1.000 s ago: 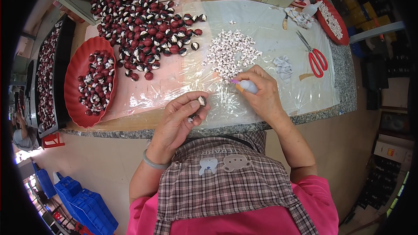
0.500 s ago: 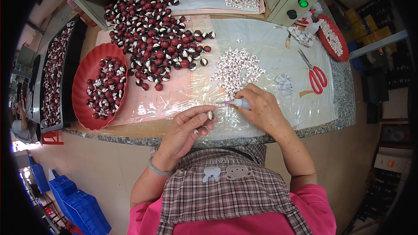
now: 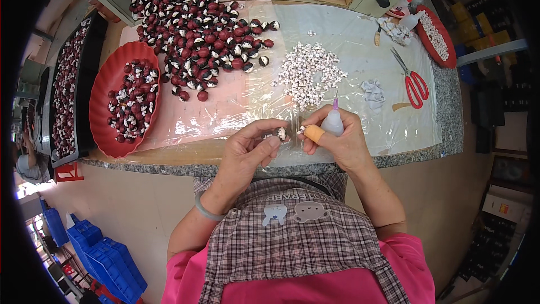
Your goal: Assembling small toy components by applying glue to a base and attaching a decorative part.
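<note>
My left hand (image 3: 247, 145) pinches a small dark ball with white on it (image 3: 282, 133) between thumb and fingers. Across from it, my right hand (image 3: 350, 142) is closed round a clear squeeze bottle with a purple needle tip (image 3: 334, 119), tip pointing away from me. An orange finger cover (image 3: 315, 133) is on my right thumb. The same hand's fingertips hold a tiny white piece (image 3: 301, 129), close to the ball but apart from it. Just beyond both hands lies a pile of small white pieces (image 3: 308, 73).
A heap of maroon, black and white balls (image 3: 197, 39) spreads over the far left. Left of it stand a red scalloped bowl (image 3: 101, 126) and a black tray (image 3: 93, 50). Red-handled scissors (image 3: 415, 89), crumpled tissue (image 3: 372, 93) and a red dish (image 3: 451, 56) are at right.
My right hand has swung the bottle's tip from the left hand to pointing away. A tiny white piece now shows at its fingertips. The ball in my left hand has turned.
</note>
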Motion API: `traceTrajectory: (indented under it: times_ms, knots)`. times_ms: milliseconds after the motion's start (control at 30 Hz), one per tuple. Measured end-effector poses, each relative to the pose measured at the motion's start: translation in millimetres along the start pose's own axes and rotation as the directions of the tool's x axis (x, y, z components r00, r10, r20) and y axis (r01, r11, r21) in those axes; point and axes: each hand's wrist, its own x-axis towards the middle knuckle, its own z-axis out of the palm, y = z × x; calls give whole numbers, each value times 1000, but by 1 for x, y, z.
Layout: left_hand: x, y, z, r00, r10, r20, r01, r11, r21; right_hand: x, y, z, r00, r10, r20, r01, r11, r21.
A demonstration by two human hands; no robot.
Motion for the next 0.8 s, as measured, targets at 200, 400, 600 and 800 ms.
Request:
traceTrajectory:
  times_ms: [200,400,600,800]
  knots:
    - [-3,3,5,998,32,49,-37,992,121,-7,2,16,995,-64,-74,55,992,-118]
    - [-2,0,5,993,111,37,-116,960,256,-9,5,15,995,-39,-93,27,991,-129]
    - [-3,-1,9,978,205,38,-205,913,353,-12,10,16,993,-50,-106,39,994,-102]
    - [-5,2,11,949,310,61,-292,786,544,-18,25,25,969,-169,-181,128,967,-221]
